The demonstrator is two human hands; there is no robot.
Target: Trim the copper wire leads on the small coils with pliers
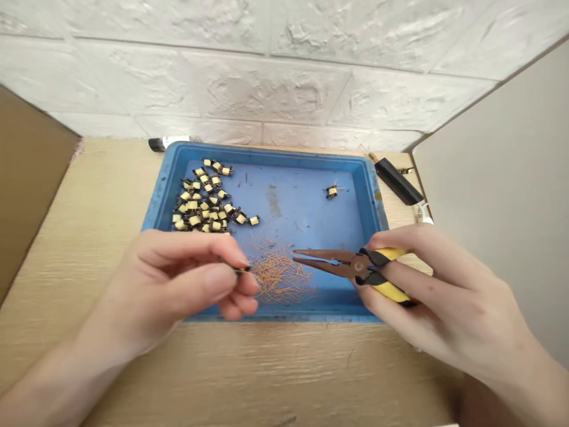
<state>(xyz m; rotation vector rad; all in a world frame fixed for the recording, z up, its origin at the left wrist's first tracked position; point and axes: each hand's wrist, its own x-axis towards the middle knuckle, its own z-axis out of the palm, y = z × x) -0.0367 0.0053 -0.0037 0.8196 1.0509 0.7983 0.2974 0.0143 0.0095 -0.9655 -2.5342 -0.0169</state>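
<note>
Between the thumb and fingers of my left hand (191, 279) is a small transformer (242, 270), mostly covered by the fingertips. My right hand (448, 290) grips long-nose pliers (358, 265) by their yellow and black handles. The jaws point left and stand slightly apart, with nothing between them. Under both hands lies a blue tray (267, 155). A heap of thin copper-coloured wire offcuts (278, 273) rests in it, between my left fingertips and the plier tips. Several yellow-taped transformers (204, 204) are piled at the tray's left, and a single transformer (332, 191) with wire ends sticking out sits at the right.
A black-handled tool (399, 181) with a white cord lies right of the tray, beside another small part (405, 171). Behind the tray's left corner is a black-capped white tube (169, 143). A white brick-pattern wall (275, 77) closes off the back; panels flank the wooden table (267, 373).
</note>
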